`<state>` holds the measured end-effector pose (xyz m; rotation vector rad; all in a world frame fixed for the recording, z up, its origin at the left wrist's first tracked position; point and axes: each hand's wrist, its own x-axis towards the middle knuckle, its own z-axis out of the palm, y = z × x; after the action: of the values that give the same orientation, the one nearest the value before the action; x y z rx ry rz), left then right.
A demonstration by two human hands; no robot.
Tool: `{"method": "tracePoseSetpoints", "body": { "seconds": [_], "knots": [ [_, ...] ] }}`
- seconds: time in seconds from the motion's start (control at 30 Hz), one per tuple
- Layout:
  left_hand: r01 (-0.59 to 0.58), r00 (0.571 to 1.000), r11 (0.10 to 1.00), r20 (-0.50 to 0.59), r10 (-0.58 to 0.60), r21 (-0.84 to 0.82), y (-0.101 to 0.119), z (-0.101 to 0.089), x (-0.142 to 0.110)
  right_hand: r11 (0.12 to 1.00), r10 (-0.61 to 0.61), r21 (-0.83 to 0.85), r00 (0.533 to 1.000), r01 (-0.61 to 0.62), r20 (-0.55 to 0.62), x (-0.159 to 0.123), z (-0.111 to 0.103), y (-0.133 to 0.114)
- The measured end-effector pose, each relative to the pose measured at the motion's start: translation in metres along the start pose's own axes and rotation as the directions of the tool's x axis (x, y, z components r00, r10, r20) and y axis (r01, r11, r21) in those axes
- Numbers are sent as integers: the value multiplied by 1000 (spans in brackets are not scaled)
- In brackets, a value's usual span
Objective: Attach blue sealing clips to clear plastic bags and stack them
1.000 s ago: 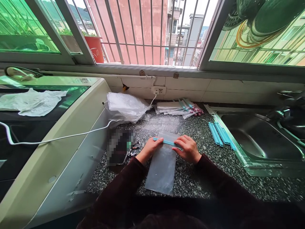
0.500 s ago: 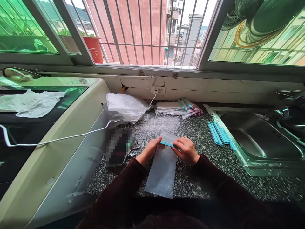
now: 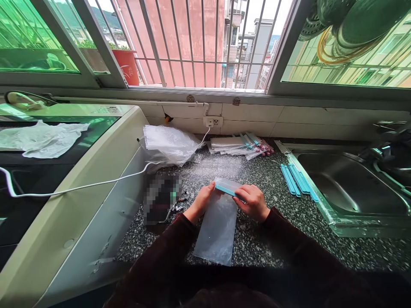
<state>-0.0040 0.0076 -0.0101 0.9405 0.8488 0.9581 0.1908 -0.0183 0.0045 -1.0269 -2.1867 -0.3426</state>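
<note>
A light-blue sealing clip strip [image 3: 225, 190] lies across the upper part of a clear plastic bag [image 3: 216, 233]. With thumb and fingers closed, my left hand [image 3: 204, 200] grips the strip's left end. Its right end is pinched by my right hand [image 3: 253, 202], whose fingers curl over it. The bag hangs down from the strip toward the counter's front edge, and a short piece of film shows above the strip. To the right, beside the sink, several more blue strips [image 3: 297, 179] lie in a row.
On the speckled counter [image 3: 272, 252] a pile of clear bags [image 3: 170, 143] sits back left. Finished-looking bags with blue and pink strips [image 3: 240, 143] lie behind my hands. A blurred dark device [image 3: 160, 201], a white cable [image 3: 96, 184] and a steel sink [image 3: 340, 184] flank the space.
The strip has tilted slightly, its left end a little higher. My left hand has shifted slightly up and left, and the bag's lower end has moved a little left.
</note>
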Motion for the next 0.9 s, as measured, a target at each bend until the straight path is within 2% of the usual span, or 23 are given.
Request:
{"method": "tracePoseSetpoints", "body": {
  "seconds": [0.17, 0.47, 0.9],
  "knots": [
    [-82, 996, 995, -37, 84, 59, 4, 0, -1, 1000, -14, 23, 1000, 14, -9, 0, 1, 0],
    [-120, 993, 989, -9, 121, 89, -1, -2, -1, 984, 23, 178, 998, -11, -64, -2, 2, 1],
    [-78, 997, 996, -13, 77, -34, 1, 4, -3, 971, 9, 239, 996, 13, -92, -4, 2, 3]
  ]
}}
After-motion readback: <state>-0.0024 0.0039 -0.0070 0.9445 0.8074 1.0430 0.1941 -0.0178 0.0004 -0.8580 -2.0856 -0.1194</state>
